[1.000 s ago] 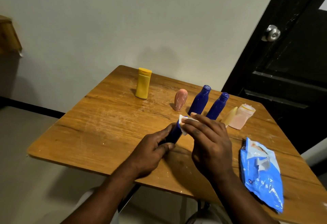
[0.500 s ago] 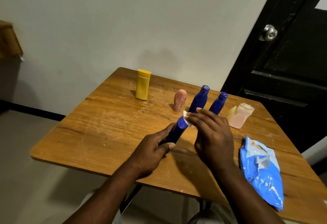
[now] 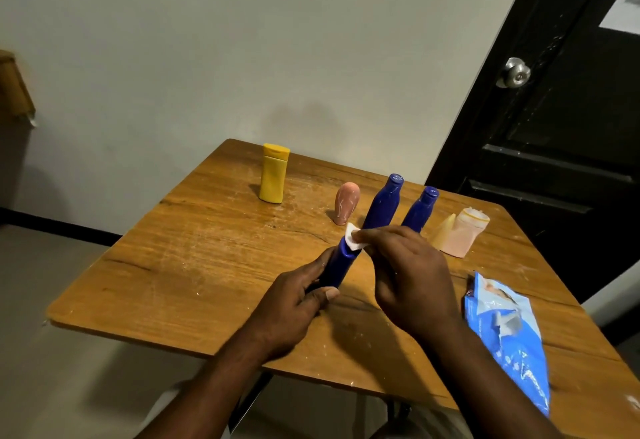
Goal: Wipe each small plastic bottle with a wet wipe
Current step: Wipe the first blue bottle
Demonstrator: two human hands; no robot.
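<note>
My left hand (image 3: 294, 303) grips the lower part of a dark blue bottle (image 3: 337, 265), tilted up and away over the wooden table (image 3: 194, 265). My right hand (image 3: 412, 275) pinches a small white wet wipe (image 3: 353, 241) against the bottle's top end. Behind them stand two more blue bottles (image 3: 382, 204) (image 3: 420, 210), a pink bottle (image 3: 346, 203), a yellow bottle (image 3: 273, 173) and a pale pink bottle (image 3: 465, 236) with a cream cone-shaped bottle (image 3: 445, 236) beside it.
A blue wet-wipe pack (image 3: 507, 338) lies near the table's right front edge. A black door (image 3: 561, 126) with a metal knob (image 3: 514, 73) stands behind the table on the right. The wall runs along the table's far side.
The wipe in my right hand has slid up the blue bottle from its middle to its top end. My left hand keeps its grip on the lower part.
</note>
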